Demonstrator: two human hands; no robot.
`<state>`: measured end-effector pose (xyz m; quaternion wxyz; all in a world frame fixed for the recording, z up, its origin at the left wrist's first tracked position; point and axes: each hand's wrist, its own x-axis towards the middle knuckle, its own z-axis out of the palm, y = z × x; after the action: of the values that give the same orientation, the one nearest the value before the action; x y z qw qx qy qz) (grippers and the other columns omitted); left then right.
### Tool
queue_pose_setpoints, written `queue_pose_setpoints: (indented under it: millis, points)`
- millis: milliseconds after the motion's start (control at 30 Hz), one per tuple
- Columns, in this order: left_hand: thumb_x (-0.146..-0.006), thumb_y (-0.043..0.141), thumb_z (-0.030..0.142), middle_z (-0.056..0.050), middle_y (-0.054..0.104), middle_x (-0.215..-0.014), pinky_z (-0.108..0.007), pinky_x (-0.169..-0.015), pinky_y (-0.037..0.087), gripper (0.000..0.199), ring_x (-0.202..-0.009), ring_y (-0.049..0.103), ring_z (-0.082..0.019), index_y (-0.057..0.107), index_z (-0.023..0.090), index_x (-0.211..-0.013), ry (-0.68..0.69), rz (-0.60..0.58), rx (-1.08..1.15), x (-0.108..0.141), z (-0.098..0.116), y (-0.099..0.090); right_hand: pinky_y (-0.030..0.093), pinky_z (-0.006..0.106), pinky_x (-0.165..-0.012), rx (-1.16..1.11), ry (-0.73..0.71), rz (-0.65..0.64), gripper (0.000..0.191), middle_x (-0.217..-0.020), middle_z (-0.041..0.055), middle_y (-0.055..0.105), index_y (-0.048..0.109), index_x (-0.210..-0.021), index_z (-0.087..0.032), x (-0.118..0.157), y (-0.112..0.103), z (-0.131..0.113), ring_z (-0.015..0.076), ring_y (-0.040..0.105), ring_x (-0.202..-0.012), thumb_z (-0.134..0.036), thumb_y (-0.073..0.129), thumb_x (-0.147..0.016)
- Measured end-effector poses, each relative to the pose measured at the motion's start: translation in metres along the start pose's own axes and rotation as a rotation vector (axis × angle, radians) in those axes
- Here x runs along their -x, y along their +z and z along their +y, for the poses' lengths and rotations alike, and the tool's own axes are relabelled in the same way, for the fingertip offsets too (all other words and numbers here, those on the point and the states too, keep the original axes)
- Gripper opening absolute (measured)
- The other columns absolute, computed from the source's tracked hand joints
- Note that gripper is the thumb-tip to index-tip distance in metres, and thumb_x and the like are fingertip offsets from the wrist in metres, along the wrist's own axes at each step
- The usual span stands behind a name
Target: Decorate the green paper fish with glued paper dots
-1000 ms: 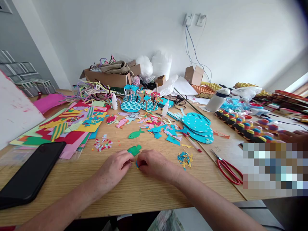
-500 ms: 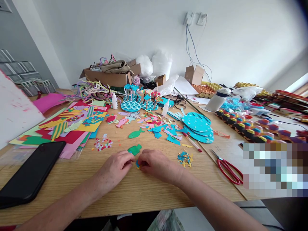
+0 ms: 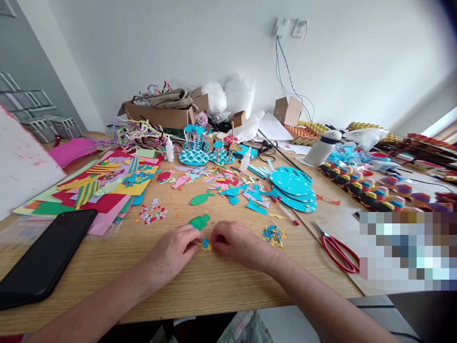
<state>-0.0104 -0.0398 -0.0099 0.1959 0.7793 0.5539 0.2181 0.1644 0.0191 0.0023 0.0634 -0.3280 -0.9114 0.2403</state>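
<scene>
Pinched together, the fingers of the left hand meet at the left edge of a small blue and yellow paper piece; whether they grip it cannot be told. The right hand has its fingers curled in at the right side of the piece, with the tips hidden, so its grip cannot be told either. The piece is low over or on the wooden table, between the two hands, at the near side of the scene.

Just beyond the left hand lies a green paper cutout, and farther off a green paper fish. To the left is a small scatter of red, pink and white paper bits, with a black phone at the near left, by a pile of coloured paper. To the right of the hands lie blue and yellow snippets, then red-handled scissors. Farther off on the right is a stack of blue paper rounds, and two white bottles stand toward the far side.
</scene>
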Motion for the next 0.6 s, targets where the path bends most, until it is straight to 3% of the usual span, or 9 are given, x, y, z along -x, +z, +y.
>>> queue_pose_setpoints:
  millis: [233,367,500,600]
  points:
    - [-0.079,0.044,0.004,-0.001,0.058,-0.077,-0.025,-0.068,0.044,0.021,-0.076,0.055,-0.015,0.060,0.018,-0.078,0.078,0.004,-0.123,0.002,0.001,0.005,0.038,0.021,-0.062,0.225,-0.123,-0.022,0.017,-0.084,0.0025,0.059,0.063,-0.083,-0.017,0.012,0.001,-0.008,0.0123,0.054,-0.072,-0.014,0.047,-0.082]
    - [-0.082,0.041,0.003,-0.003,0.060,-0.086,-0.029,-0.076,0.046,0.025,-0.083,0.053,-0.017,0.060,0.018,-0.087,0.191,0.024,-0.265,0.014,0.001,0.005,0.040,0.027,-0.078,0.318,-0.203,0.034,0.016,-0.097,0.0055,0.057,0.059,-0.089,-0.018,0.038,0.006,-0.012,0.0166,0.051,-0.090,-0.014,0.044,-0.085]
    - [-0.083,0.045,0.007,-0.003,0.060,-0.095,-0.031,-0.082,0.045,0.021,-0.089,0.051,-0.018,0.059,0.017,-0.095,0.288,0.014,-0.318,0.021,0.002,0.006,0.041,0.031,-0.085,0.280,-0.188,0.100,0.019,-0.105,0.0073,0.056,0.056,-0.099,-0.020,0.059,0.011,-0.008,0.0182,0.048,-0.097,-0.015,0.044,-0.086]
    - [-0.084,0.046,0.010,-0.003,0.060,-0.095,-0.032,-0.084,0.045,0.019,-0.091,0.049,-0.018,0.059,0.017,-0.096,0.303,-0.003,-0.327,0.020,0.003,0.009,0.041,0.033,-0.086,0.259,-0.145,0.159,0.021,-0.108,0.0073,0.055,0.056,-0.102,-0.020,0.060,0.014,-0.006,0.0189,0.047,-0.099,-0.013,0.043,-0.086]
